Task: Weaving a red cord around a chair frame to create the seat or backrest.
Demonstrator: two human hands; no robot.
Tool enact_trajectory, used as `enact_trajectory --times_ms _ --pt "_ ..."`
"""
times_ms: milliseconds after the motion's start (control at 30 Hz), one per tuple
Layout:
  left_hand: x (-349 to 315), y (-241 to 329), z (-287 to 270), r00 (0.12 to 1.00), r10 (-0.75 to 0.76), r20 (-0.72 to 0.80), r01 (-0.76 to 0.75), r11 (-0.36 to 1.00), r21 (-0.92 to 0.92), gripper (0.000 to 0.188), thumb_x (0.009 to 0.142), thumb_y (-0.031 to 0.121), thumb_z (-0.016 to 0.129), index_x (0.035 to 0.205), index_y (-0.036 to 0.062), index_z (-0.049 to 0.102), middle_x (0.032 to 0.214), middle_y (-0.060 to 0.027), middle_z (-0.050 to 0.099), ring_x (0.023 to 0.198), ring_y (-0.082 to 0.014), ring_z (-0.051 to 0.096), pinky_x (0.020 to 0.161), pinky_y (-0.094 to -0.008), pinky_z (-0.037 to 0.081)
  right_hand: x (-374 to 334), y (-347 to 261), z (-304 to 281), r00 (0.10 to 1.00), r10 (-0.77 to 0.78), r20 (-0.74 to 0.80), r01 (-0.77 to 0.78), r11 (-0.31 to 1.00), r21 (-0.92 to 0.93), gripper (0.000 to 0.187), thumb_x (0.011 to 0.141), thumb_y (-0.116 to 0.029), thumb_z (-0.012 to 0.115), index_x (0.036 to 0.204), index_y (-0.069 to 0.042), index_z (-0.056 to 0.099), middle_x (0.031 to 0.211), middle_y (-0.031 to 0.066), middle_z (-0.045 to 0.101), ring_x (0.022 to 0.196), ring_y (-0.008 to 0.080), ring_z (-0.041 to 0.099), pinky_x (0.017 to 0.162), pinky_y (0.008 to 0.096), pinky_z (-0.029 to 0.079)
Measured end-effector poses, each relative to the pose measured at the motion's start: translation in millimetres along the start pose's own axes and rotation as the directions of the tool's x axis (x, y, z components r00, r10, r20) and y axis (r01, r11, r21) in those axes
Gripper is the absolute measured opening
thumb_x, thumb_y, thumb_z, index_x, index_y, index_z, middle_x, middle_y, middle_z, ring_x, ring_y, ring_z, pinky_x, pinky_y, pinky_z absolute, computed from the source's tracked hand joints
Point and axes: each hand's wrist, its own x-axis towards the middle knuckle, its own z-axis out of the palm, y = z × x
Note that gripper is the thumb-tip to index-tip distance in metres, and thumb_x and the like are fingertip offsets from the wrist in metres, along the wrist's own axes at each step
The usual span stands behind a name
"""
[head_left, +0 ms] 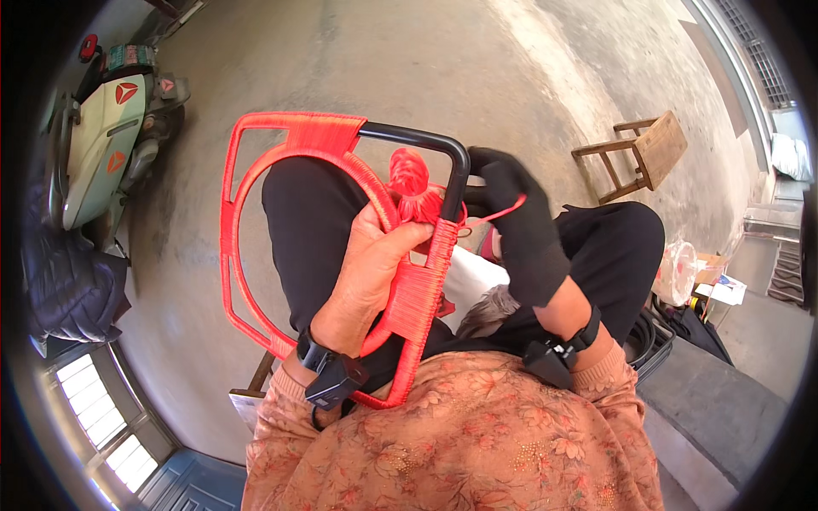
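Across my lap lies a metal frame (326, 134) with rounded corners and an inner ring, mostly wrapped in red cord. Its upper right corner is a bare black tube (413, 136). My left hand (365, 268), bare, is closed around the wrapped ring and the frame's inner side. Just above its thumb sits a bundle of red cord (408, 175). My right hand (524, 234), in a black glove, is curled beside the bare tube, its fingertips partly hidden behind it. A red strand (494, 216) runs taut from the frame's right side to the gloved hand.
A small wooden stool (660, 152) stands on the concrete floor at the far right. To the left are a pale green scooter (109, 128) and a dark quilted cover (72, 289). A grey ledge (716, 383) and a clear plastic bag (676, 271) are at my right.
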Motion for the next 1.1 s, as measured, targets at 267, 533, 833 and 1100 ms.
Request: enact_trajectory --times_ms 267,533,833,1100 --pt "0.1 1.3 -10.1 0.995 0.098 -0.007 -0.098 0.992 -0.074 0.035 0.083 -0.005 0.054 0.117 0.0026 0.051 0.102 -0.0095 0.063 0.087 -0.0199 0.065 0.072 -0.0363 0.058 -16.4 -20.4 -48.1 0.971 0.237 -0.026 -0.238 0.969 -0.068 0.042 0.091 -0.047 0.056 0.081 -0.006 0.056 0.063 0.0027 0.05 0.052 0.0132 0.05 0.052 0.0262 0.042" --pt "4.2 -2.1 -5.4 0.972 0.216 -0.093 -0.217 0.976 -0.002 0.038 0.08 -0.011 0.051 0.116 0.0012 0.051 0.102 -0.0089 0.064 0.087 -0.0169 0.065 0.074 -0.0327 0.057 -24.9 -24.5 -15.3 0.988 -0.032 0.15 0.032 0.999 0.003 0.049 0.089 -0.05 0.058 0.099 -0.003 0.062 0.081 0.0028 0.058 0.062 0.0137 0.054 0.059 0.0262 0.045" --pt "8.8 -9.9 -13.2 0.987 0.128 -0.102 -0.133 0.99 -0.038 0.047 0.073 -0.018 0.058 0.115 0.0024 0.057 0.1 -0.0065 0.065 0.085 -0.0141 0.065 0.071 -0.0282 0.056 -9.0 -34.2 60.5 0.67 -0.473 0.572 0.585 -0.137 -0.799 0.043 0.068 -0.024 0.072 0.107 -0.009 0.061 0.097 0.0094 0.065 0.088 0.0302 0.063 0.074 0.0394 0.051" --pt "2.0 -0.9 -12.8 0.979 0.199 -0.034 -0.201 0.977 -0.072 0.045 0.081 -0.004 0.062 0.124 0.0012 0.049 0.106 -0.0057 0.06 0.097 -0.0149 0.059 0.09 -0.0289 0.048 -1.7 -55.2 29.1 0.798 -0.519 0.307 0.602 0.654 -0.459 0.032 0.076 -0.01 0.068 0.106 -0.007 0.058 0.088 0.0123 0.065 0.08 0.0309 0.065 0.071 0.0347 0.051"
